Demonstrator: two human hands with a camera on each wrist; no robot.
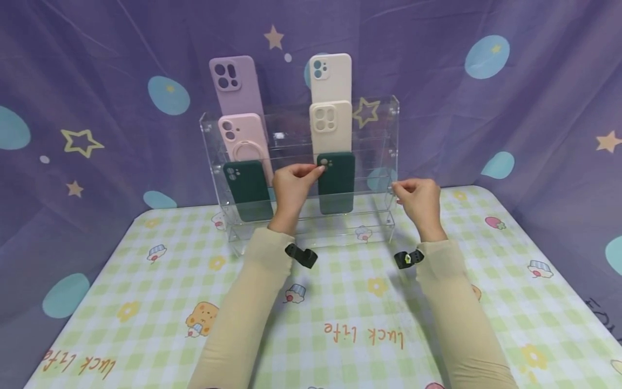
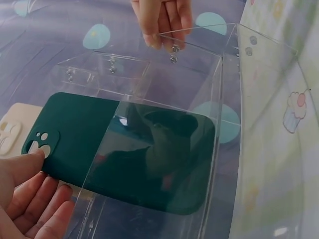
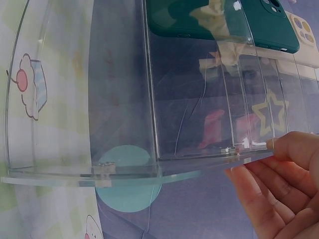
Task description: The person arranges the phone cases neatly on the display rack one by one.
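A clear acrylic tiered display rack (image 1: 374, 205) stands on the table. In its lowest front tier, on the right, leans a dark green phone case (image 1: 337, 186). My left hand (image 1: 291, 189) pinches this case by its upper left edge, thumb at the camera cutouts in the left wrist view. The case's lower part (image 2: 159, 159) sits behind the clear front panel. My right hand (image 1: 420, 202) pinches the edge of the rack's right side panel (image 3: 209, 167) between thumb and fingers. A second dark green phone case (image 1: 249, 192) leans at the left of the same tier.
Behind the green cases stand a pink case (image 1: 243, 135) and a purple case (image 1: 238, 84) on the left, a cream case (image 1: 335, 127) and a white case (image 1: 337, 75) on the right. A checked cloth (image 1: 350, 302) covers the table; a purple curtain (image 1: 418, 43) hangs behind.
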